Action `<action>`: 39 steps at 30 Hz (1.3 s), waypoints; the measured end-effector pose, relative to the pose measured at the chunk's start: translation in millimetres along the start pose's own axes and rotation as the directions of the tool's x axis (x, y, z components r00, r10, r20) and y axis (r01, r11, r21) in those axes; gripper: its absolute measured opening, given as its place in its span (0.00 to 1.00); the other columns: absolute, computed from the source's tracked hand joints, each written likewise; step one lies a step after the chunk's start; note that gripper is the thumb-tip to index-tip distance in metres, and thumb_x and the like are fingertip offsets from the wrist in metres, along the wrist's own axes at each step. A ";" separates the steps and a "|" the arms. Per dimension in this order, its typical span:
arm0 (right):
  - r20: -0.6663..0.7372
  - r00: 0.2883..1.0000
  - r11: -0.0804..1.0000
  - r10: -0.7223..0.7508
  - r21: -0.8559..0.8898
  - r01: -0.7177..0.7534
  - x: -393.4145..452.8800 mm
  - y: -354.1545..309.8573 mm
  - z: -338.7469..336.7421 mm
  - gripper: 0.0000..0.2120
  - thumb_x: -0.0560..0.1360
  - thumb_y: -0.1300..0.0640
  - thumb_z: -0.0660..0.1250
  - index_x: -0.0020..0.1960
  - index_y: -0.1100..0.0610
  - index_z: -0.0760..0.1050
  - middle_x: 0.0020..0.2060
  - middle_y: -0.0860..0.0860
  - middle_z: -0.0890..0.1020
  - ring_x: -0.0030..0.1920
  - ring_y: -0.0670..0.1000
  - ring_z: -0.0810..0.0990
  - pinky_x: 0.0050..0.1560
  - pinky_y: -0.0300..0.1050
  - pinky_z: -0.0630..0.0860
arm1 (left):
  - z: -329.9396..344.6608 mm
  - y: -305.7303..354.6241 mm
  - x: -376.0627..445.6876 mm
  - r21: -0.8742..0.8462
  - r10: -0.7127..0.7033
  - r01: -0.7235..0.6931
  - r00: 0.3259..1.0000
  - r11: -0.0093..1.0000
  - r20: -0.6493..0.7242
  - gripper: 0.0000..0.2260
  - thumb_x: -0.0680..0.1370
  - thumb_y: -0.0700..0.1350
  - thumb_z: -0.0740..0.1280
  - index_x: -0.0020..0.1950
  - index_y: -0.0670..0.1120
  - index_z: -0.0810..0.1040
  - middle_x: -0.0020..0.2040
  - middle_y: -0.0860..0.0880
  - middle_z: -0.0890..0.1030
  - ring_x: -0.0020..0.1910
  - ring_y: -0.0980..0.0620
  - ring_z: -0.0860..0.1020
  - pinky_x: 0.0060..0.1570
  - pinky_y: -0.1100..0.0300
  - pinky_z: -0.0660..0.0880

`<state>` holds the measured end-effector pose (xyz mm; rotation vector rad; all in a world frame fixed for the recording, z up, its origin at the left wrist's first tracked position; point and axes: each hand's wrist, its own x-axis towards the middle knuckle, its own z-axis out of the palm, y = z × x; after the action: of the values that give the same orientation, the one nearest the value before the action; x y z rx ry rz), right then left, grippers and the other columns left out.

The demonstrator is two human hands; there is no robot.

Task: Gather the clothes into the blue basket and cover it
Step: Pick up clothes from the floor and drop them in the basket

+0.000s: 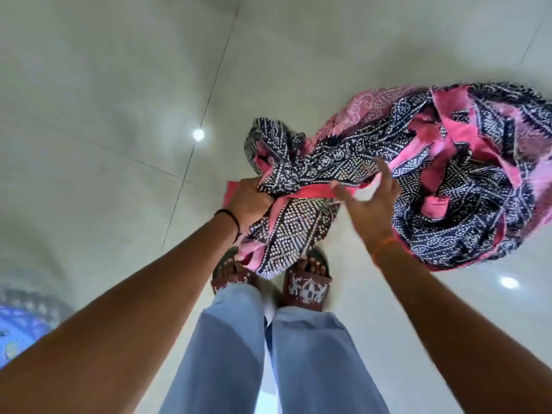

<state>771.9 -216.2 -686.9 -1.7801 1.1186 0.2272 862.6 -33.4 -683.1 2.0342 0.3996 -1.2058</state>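
A long pink and black dotted cloth [448, 162] trails across the floor from the centre out to the right edge. My left hand [249, 201] is clenched on a bunched end of it, and a fold hangs from that fist down over my feet. My right hand [370, 201] has its fingers spread on the cloth just right of that, pinching a pink band. At the lower left edge a blue basket [21, 330] shows only as a blurred curved piece behind my left forearm.
I stand on glossy pale floor tiles [119, 115] with dark joints and two ceiling-light reflections. My feet in brown patterned slippers [307, 289] and light blue trousers are straight below the hands.
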 end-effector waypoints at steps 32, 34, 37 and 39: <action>0.138 0.948 0.888 0.287 0.332 -0.317 -32.3 -67.6 -12.8 0.20 0.67 0.70 0.71 0.59 0.67 0.76 0.49 0.56 0.83 0.47 0.52 0.79 0.43 0.35 0.77 | -16.2 124.4 -69.7 0.259 0.253 -0.319 0.933 0.912 0.257 0.29 0.69 0.64 0.72 0.62 0.45 0.75 0.58 0.46 0.80 0.57 0.47 0.78 0.55 0.55 0.75; 0.182 0.907 0.860 0.380 0.292 -0.419 -19.3 -67.7 -29.8 0.24 0.64 0.63 0.71 0.60 0.66 0.74 0.51 0.56 0.80 0.53 0.55 0.76 0.51 0.39 0.73 | -25.4 118.2 -65.6 0.502 0.456 -0.524 0.850 0.688 0.263 0.44 0.63 0.64 0.76 0.74 0.53 0.63 0.72 0.47 0.66 0.70 0.48 0.67 0.67 0.50 0.69; 0.436 0.762 0.793 0.478 0.157 -0.588 -10.1 -59.0 -57.9 0.12 0.55 0.54 0.69 0.38 0.55 0.77 0.44 0.54 0.78 0.49 0.56 0.75 0.56 0.49 0.68 | -16.6 101.2 -53.3 0.537 0.398 -0.641 0.765 0.549 0.506 0.63 0.56 0.58 0.82 0.78 0.58 0.41 0.80 0.51 0.41 0.79 0.47 0.49 0.74 0.45 0.60; 0.545 0.662 0.696 0.514 0.186 -0.694 -7.7 -44.7 -69.7 0.14 0.51 0.50 0.70 0.36 0.53 0.77 0.39 0.54 0.78 0.41 0.56 0.75 0.54 0.50 0.70 | 0.4 95.2 -45.5 0.532 0.352 -0.660 0.742 0.530 0.570 0.61 0.57 0.54 0.83 0.79 0.55 0.45 0.80 0.49 0.45 0.77 0.52 0.54 0.73 0.54 0.57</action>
<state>780.0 -263.8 -619.1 -0.8629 1.2761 0.7514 894.8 -94.9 -603.6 2.1612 -1.0049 -1.4407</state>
